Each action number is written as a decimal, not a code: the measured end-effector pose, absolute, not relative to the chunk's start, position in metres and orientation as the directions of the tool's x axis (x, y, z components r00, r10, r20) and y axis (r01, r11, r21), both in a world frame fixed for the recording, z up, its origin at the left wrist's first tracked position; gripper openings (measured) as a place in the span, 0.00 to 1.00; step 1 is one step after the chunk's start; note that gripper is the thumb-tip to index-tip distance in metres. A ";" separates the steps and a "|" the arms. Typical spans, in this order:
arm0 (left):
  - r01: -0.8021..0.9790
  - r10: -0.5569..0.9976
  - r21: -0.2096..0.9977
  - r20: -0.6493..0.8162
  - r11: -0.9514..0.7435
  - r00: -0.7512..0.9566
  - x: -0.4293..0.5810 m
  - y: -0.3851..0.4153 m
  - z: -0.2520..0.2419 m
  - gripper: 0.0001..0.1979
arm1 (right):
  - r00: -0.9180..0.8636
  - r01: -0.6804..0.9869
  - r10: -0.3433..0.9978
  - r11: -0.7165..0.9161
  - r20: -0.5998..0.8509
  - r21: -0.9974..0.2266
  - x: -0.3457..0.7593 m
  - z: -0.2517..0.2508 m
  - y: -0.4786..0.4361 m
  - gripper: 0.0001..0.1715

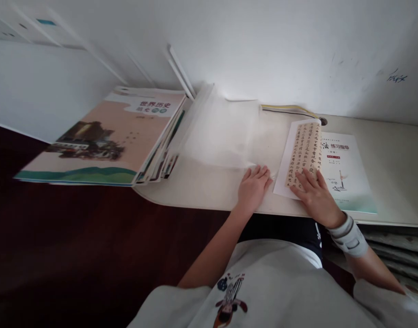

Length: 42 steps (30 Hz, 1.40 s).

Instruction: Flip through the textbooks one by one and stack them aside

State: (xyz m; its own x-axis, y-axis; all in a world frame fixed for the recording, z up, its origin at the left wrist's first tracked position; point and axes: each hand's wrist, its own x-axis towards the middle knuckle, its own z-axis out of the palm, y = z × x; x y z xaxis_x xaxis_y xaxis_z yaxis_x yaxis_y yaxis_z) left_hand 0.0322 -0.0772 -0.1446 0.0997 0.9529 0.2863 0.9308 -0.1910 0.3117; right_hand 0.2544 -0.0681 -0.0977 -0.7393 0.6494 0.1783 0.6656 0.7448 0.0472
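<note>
My right hand [314, 193] lies with fingers spread on the folded-over cover of a calligraphy workbook [350, 177], pressing on a beige strip [306, 150] of handwritten-style characters. The rest of the workbook's white and green front shows to the right of that hand. Just left of the workbook, my left hand [252, 187] rests flat, its fingertips at the lower edge of a clear plastic book cover [225, 132]. Whether those fingertips press on the plastic or only touch the desk beside it, I cannot tell.
A stack of books [102, 136], a world history textbook on top, overhangs the left end of the white desk [195, 191]. Two white rods [181, 73] lean at the wall behind. A yellow and black cable [291, 108] runs along the back to a hole.
</note>
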 end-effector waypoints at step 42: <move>0.842 0.829 0.219 0.411 -0.494 0.379 0.041 -0.093 -0.131 0.23 | -0.864 0.481 0.478 0.876 0.161 -0.018 0.256 -0.093 -0.070 0.24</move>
